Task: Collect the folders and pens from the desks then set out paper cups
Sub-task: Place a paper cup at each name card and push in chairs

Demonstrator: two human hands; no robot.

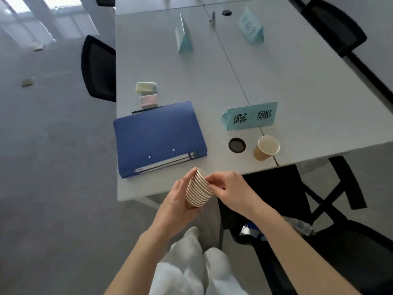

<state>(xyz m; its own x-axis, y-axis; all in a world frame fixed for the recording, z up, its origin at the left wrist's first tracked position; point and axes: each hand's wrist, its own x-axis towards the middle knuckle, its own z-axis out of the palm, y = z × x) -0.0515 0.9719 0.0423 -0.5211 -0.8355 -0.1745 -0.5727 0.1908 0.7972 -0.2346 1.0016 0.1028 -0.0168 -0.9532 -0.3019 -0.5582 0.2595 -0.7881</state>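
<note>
White desk (297, 86), empty paper cup (266, 148), left hand (178, 201) gripping nested cup stack (198, 190)

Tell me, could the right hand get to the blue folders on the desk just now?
Probably not at once: the right hand is pinching the stack of paper cups held by the left hand. Nothing blocks the blue folders.

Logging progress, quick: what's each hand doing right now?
Left hand: closed around the stack of paper cups.
Right hand: fingertips pinching the top cup's rim.

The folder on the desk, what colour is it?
Blue. The folder shows clearly in the head view, the only one.
</note>
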